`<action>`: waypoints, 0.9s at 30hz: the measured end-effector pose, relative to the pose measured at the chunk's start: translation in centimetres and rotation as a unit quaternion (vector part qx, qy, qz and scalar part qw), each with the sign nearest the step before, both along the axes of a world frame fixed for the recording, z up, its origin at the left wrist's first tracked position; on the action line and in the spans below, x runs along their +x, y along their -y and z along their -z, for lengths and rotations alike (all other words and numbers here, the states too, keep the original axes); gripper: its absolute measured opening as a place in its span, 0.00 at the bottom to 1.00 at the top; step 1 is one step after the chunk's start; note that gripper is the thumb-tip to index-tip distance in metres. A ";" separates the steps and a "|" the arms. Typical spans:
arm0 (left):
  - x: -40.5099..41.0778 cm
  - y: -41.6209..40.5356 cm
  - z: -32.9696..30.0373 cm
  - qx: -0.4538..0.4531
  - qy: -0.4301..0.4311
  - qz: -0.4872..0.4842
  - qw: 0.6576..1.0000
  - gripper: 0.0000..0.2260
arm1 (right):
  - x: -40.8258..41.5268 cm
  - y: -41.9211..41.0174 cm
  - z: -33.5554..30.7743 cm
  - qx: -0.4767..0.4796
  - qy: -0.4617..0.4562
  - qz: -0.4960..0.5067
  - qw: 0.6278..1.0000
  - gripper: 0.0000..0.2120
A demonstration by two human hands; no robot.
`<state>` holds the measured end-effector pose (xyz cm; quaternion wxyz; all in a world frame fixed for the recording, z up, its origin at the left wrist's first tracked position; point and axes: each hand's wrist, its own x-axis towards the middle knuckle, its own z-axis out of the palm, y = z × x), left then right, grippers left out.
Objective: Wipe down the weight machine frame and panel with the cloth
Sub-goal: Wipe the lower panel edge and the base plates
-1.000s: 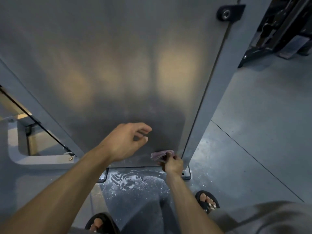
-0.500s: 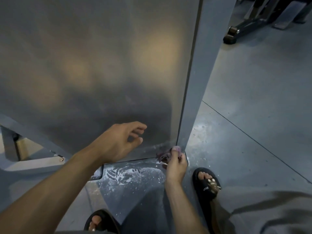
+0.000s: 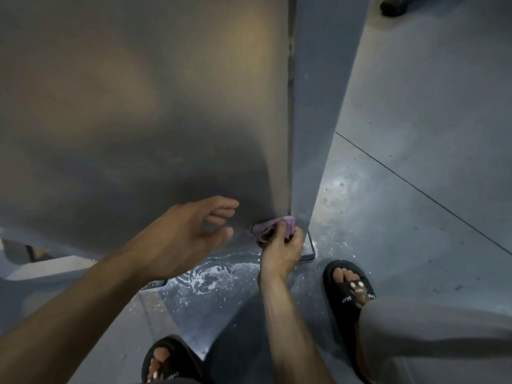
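Note:
A broad grey metal panel (image 3: 133,112) of the weight machine fills the upper left, and a blue-grey frame post (image 3: 313,106) runs down its right edge. My right hand (image 3: 282,248) grips a small pink cloth (image 3: 273,227) and presses it against the panel's bottom right corner, where panel and post meet near the floor. My left hand (image 3: 191,231) hovers in front of the lower panel with fingers loosely spread and holds nothing; whether it touches the panel is unclear.
Wet, foamy streaks (image 3: 210,275) lie on the grey floor just below the panel. My feet in black sandals (image 3: 352,286) stand close to the post's base plate (image 3: 309,253). Another machine's black foot (image 3: 393,6) shows at the top right.
The view has shifted right and closer to the panel's corner. My right hand has slid the cloth rightward along the bottom edge up to the post. My left hand has stayed hovering.

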<state>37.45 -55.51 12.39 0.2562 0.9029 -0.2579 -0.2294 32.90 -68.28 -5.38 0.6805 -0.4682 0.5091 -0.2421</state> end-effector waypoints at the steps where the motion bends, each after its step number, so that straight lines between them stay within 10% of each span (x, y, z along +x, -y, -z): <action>1: 0.1 0.0 0.1 0.004 0.000 0.000 1.000 0.19 | 0.2 -0.1 0.6 0.021 -0.007 0.004 1.000 0.08; 8: 0.3 -0.2 0.8 0.005 -0.010 -0.012 1.000 0.18 | 0.7 0.4 3.8 0.176 -0.032 0.037 0.983 0.08; 16: 0.4 0.0 0.8 -0.004 -0.015 -0.022 1.000 0.18 | 0.8 -0.2 2.8 0.013 0.021 0.009 1.000 0.07; 27: 0.6 -0.2 0.8 0.000 -0.017 -0.010 1.000 0.18 | 1.6 2.7 8.9 0.203 -0.037 0.011 0.978 0.13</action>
